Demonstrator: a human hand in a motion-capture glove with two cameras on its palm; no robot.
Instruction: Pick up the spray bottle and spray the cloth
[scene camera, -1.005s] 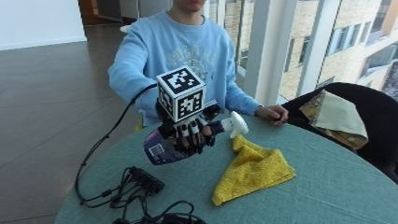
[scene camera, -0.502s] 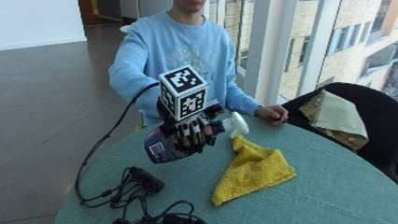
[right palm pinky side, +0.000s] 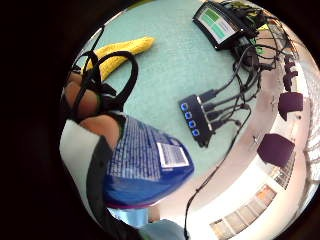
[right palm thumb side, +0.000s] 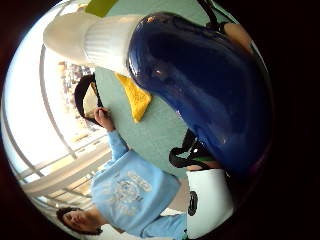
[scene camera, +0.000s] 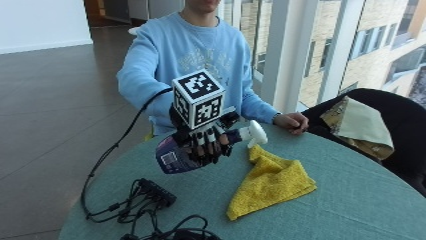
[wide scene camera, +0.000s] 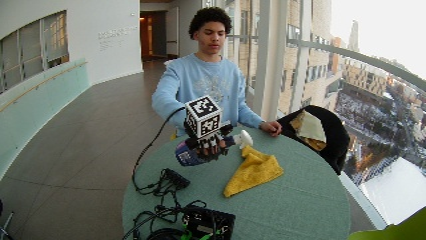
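My gloved right hand (scene camera: 205, 141) grips a blue spray bottle (scene camera: 174, 156) and holds it on its side above the green table (scene camera: 346, 210). The bottle's white nozzle (scene camera: 255, 134) points toward the yellow cloth (scene camera: 273, 182), which lies crumpled on the table just beyond and below it. In the thumb side palm view the blue bottle body (right palm thumb side: 210, 85) fills much of the picture, with the white nozzle (right palm thumb side: 85, 37) and the cloth (right palm thumb side: 135, 97) past it. The little finger side palm view shows the labelled bottle base (right palm pinky side: 145, 165) and the cloth (right palm pinky side: 120, 52).
A black hub with cables (scene camera: 154, 192) lies on the table under and left of the hand. A device with a screen (wide scene camera: 210, 222) sits at the near edge. The person's bare left hand (scene camera: 293, 121) rests on the table's far side. A dark chair with folded cloths (scene camera: 363, 122) stands to the right.
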